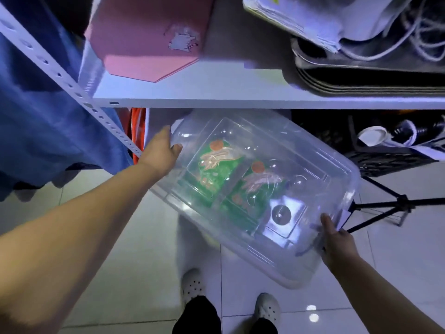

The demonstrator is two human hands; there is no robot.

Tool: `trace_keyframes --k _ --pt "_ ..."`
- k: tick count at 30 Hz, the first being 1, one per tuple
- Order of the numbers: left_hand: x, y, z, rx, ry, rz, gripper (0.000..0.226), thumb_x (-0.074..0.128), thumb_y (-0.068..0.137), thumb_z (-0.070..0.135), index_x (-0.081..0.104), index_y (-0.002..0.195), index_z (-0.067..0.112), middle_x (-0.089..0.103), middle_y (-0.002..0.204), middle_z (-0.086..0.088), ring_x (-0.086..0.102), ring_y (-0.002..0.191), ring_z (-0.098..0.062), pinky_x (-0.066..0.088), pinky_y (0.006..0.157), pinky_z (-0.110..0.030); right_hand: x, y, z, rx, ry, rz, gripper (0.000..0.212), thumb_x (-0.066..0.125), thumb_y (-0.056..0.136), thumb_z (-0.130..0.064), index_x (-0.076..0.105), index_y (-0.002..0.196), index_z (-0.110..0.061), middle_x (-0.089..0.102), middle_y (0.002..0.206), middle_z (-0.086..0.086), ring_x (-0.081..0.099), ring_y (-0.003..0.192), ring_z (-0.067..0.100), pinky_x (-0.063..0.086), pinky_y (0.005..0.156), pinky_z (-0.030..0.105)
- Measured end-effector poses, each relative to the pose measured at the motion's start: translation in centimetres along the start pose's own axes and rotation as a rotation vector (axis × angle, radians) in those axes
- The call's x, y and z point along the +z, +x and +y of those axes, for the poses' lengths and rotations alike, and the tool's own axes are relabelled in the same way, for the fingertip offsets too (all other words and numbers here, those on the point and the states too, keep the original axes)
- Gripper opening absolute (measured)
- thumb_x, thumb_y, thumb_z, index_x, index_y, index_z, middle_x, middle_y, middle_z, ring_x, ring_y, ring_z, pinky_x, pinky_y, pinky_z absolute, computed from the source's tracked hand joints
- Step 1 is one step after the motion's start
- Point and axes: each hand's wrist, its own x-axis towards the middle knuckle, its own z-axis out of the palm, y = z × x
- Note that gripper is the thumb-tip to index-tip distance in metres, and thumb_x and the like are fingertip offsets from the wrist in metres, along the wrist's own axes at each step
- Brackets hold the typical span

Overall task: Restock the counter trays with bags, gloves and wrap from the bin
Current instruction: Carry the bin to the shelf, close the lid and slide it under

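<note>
A clear plastic bin point(313, 179) with a clear lid hangs tilted in the air below a white shelf, above the tiled floor. My left hand point(161, 153) grips its far left end and my right hand point(337, 244) grips its near right corner. Through the lid I see two green packets point(212, 165) with pink glove pictures lying side by side. What else lies in the bin is blurred by glare.
The white shelf point(216, 92) overhead carries a pink box point(149, 37), stacked dark trays point(370, 75) and white cables. A perforated shelf post point(69, 85) and blue cloth point(36, 112) stand at left. A black tripod point(390, 208) and black crate point(385, 160) are at right. My feet stand on the tiles below.
</note>
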Motion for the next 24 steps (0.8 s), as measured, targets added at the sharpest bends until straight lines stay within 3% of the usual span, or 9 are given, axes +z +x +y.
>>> trace_keyframes --k 4,7,9,11,13,14,17,20,24 --pt "-1.3 -1.0 -1.0 0.121 0.038 0.105 0.053 0.057 0.088 0.015 0.035 0.136 0.012 0.046 0.139 -0.014 0.044 0.124 -0.035 0.039 0.1 -0.046 1.7 -1.8 -0.7 0.069 0.015 0.062 0.039 0.058 0.087 -0.044 0.061 0.079 -0.006 0.063 0.086 0.017 0.057 0.067 0.027 0.048 0.083 0.044" --pt "-1.5 -3.0 -1.7 0.033 -0.007 0.204 0.061 0.065 0.078 0.013 0.036 0.132 0.011 0.05 0.132 -0.015 0.045 0.12 -0.036 0.041 0.097 -0.05 3.4 -3.4 -1.7 0.102 -0.019 0.103 0.051 0.055 0.085 -0.049 0.061 0.096 0.0 0.059 0.08 0.014 0.056 0.068 0.027 0.049 0.076 0.041" --pt "-0.9 -5.0 -1.8 -0.07 -0.194 0.145 0.067 0.07 0.076 0.013 0.034 0.131 0.006 0.049 0.131 -0.018 0.045 0.121 -0.037 0.042 0.097 -0.051 5.0 -4.7 -2.5 0.126 0.032 0.113 0.054 0.056 0.084 -0.049 0.058 0.107 0.0 0.061 0.082 0.014 0.056 0.071 0.03 0.049 0.076 0.042" --pt "0.2 -7.3 -1.7 -0.133 -0.408 0.018 0.072 0.071 0.078 0.012 0.027 0.135 0.007 0.045 0.134 -0.008 0.044 0.124 -0.03 0.038 0.102 -0.037 7.0 -5.8 -3.2 0.144 0.083 0.101 0.056 0.057 0.086 -0.047 0.057 0.116 0.0 0.063 0.087 0.017 0.056 0.069 0.029 0.048 0.066 0.037" --pt "1.9 -9.3 -1.4 -0.239 -0.438 -0.109 0.067 0.067 0.083 0.018 0.027 0.135 0.004 0.044 0.128 -0.003 0.044 0.125 -0.026 0.029 0.09 -0.017 9.2 -7.1 -3.9 0.156 0.124 0.096 0.053 0.056 0.088 -0.044 0.057 0.11 0.005 0.056 0.072 0.011 0.052 0.063 0.025 0.044 0.06 0.033" --pt "2.6 -10.2 -1.2 -0.317 -0.414 -0.172 0.064 0.065 0.085 0.023 0.031 0.135 0.0 0.047 0.124 -0.009 0.046 0.122 -0.026 0.028 0.083 -0.015 10.4 -7.7 -4.2 0.163 0.142 0.087 0.049 0.056 0.089 -0.043 0.057 0.105 0.003 0.05 0.067 0.008 0.05 0.061 0.024 0.044 0.063 0.034" --pt "4.0 -12.1 -0.5 -0.528 -0.6 -0.27 0.059 0.064 0.085 0.03 0.042 0.125 -0.007 0.054 0.092 -0.017 0.058 0.088 -0.028 0.04 0.069 -0.03 13.8 -9.4 -5.4 0.234 0.291 0.004 0.037 0.056 0.09 -0.039 0.05 0.085 -0.003 0.047 0.066 0.009 0.047 0.056 0.023 0.045 0.073 0.039" --pt "3.6 -13.0 -0.1 -0.678 -0.863 -0.247 0.05 0.063 0.087 0.027 0.044 0.119 -0.006 0.055 0.097 -0.019 0.062 0.078 -0.028 0.054 0.063 -0.036 16.3 -10.6 -6.4 0.312 0.468 -0.145 0.024 0.059 0.091 -0.029 0.049 0.08 -0.01 0.056 0.08 0.009 0.056 0.07 0.023 0.049 0.082 0.039" --pt "1.3 -10.6 -0.5 -0.703 -1.016 -0.021 0.031 0.062 0.088 0.015 0.047 0.106 -0.006 0.056 0.09 -0.017 0.065 0.048 -0.018 0.056 0.057 -0.027 17.3 -11.0 -6.4 0.284 0.31 -0.343 0.021 0.057 0.091 -0.025 0.057 0.076 -0.01 0.054 0.074 0.004 0.051 0.069 0.014 0.044 0.089 0.035"
